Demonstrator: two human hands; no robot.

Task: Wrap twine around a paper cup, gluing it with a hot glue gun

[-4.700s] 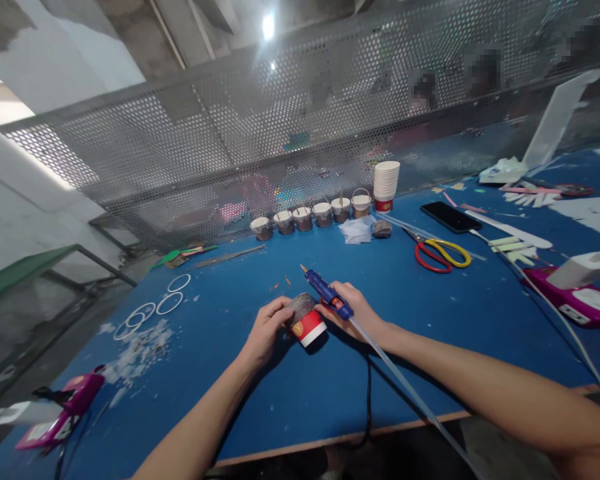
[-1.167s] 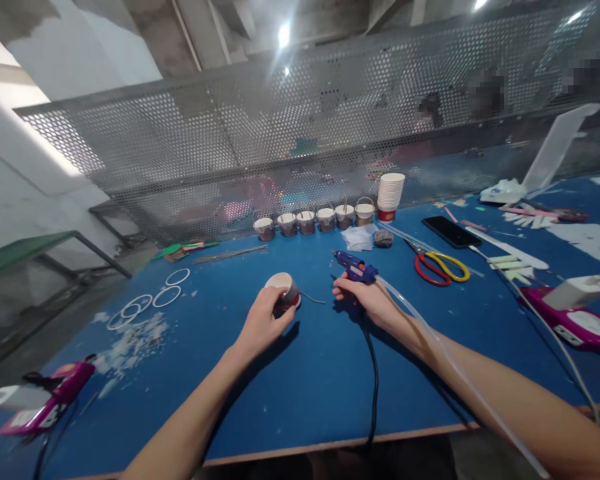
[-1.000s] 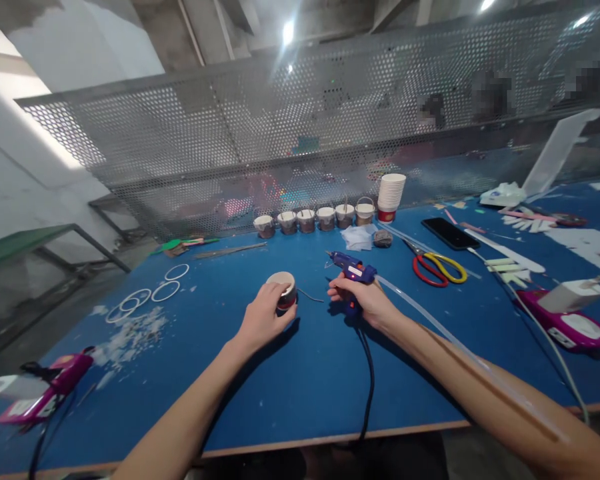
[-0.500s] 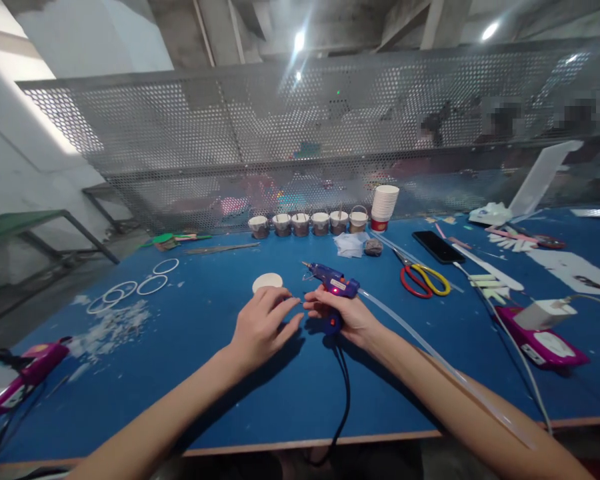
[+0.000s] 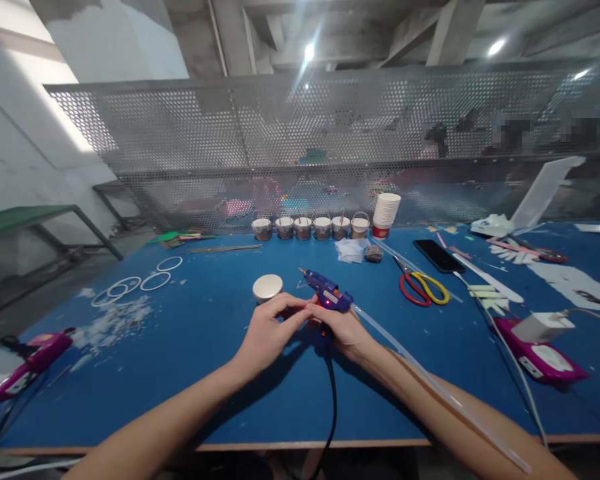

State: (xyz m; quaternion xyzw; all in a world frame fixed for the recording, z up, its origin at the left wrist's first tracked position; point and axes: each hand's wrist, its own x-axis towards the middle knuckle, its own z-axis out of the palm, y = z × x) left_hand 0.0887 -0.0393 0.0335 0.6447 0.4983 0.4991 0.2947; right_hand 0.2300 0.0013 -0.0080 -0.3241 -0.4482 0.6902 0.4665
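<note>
A blue glue gun point(image 5: 325, 287) is gripped in my right hand point(image 5: 343, 327), its nozzle pointing up and left. Its red light glows, and a long clear glue stick point(image 5: 405, 350) runs from its back along my right forearm. My left hand point(image 5: 275, 330) is closed in a pinch, thumb and fingers meeting the fingertips of my right hand just below the gun. Whatever lies between those fingertips is too small or hidden to name. Just beyond my left hand stands a small cup with a white top point(image 5: 267, 287), its lower part partly covered by my fingers.
Several small buckets point(image 5: 303, 228) and a stack of paper cups point(image 5: 386, 212) line the back by the mesh screen. Scissors point(image 5: 423, 287), a phone point(image 5: 437, 256) and a magenta power strip point(image 5: 540, 353) lie right. White rings point(image 5: 156, 280) and scraps point(image 5: 113, 327) lie left.
My left fingers have closed and moved right to meet my right fingertips, uncovering more of the small cup. The glue gun stays in my right hand, and the view has shifted slightly.
</note>
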